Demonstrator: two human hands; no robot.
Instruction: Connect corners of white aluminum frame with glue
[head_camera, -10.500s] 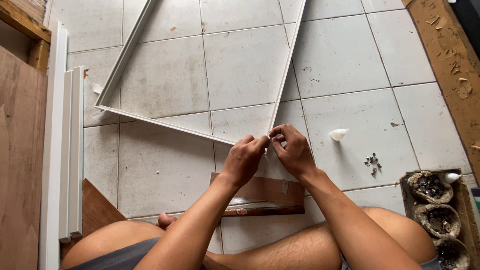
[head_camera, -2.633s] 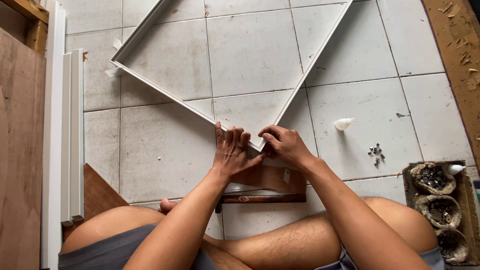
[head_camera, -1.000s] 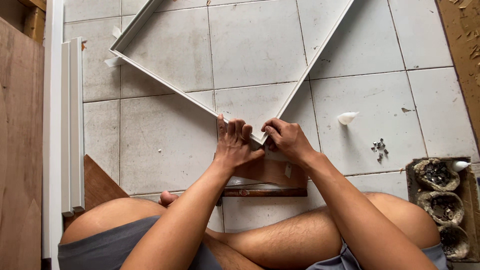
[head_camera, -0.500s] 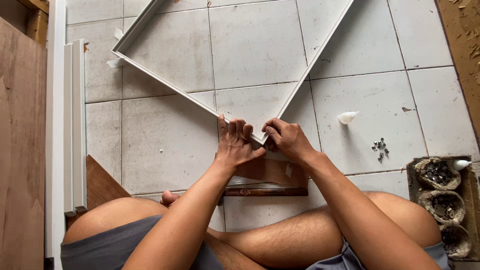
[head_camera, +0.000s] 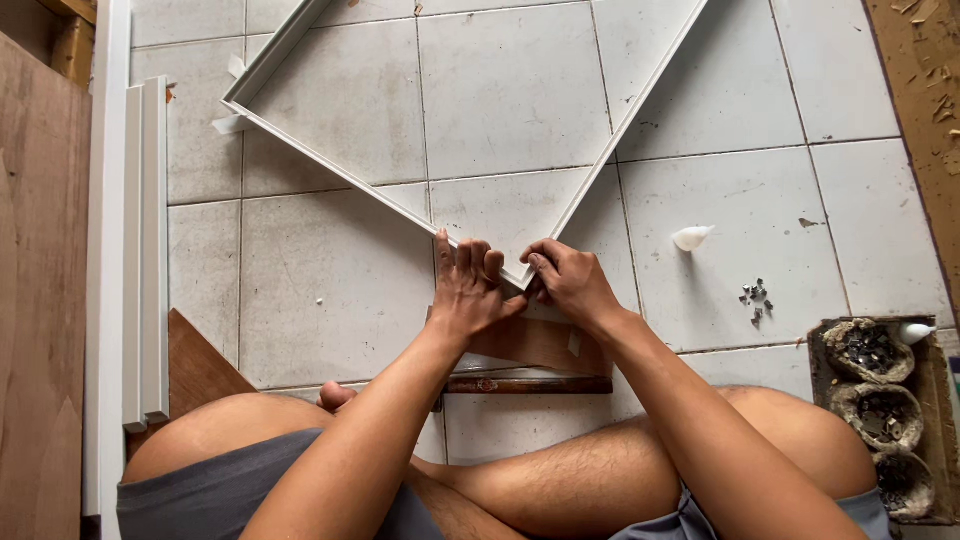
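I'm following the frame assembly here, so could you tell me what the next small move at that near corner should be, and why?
Probably keep pressing the corner joint together. Both the left hand and right hand pinch the near corner of the white frame, which rests over a wooden block on the tiled floor. Whether the mitre is fully closed is hidden by the fingers, so I'd squeeze and then check.

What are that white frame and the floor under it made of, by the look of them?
The white frame looks like painted wood or plastic moulding: smooth, matte, with a stepped profile; which one I cannot tell. Both hands, left hand and right hand, press its near corner. The floor looks like glazed ceramic tile: pale squares, grout lines, grey scuffs.
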